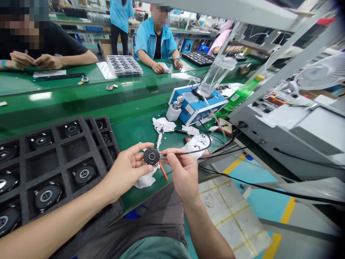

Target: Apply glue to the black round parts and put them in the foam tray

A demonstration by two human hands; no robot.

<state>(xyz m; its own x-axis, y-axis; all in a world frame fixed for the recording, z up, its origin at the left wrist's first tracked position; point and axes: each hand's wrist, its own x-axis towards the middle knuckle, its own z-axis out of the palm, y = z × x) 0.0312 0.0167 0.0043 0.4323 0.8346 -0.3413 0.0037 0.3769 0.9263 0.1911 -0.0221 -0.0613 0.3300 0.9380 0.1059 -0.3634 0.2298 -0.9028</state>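
Note:
Held by its rim in my left hand [129,169] is a round black smartwatch body [151,157], its sensor back facing up. The fingers and thumb close around its left side. My right hand [183,172] pinches a slim tool with a black cord [176,154], its tip close to the watch's right edge; whether they touch I cannot tell. Just beyond the watch lies a syringe [160,138] on crumpled white tissue [164,125]. An orange stick [163,172] lies below the hands, beside another tissue [145,180].
To the left, black foam trays [56,169] hold several watch bodies. A blue dispenser machine [185,108], a pump bottle [174,111] and a green bottle [239,95] stand ahead. Cables [242,183] run right. Two people sit across the green bench [129,100].

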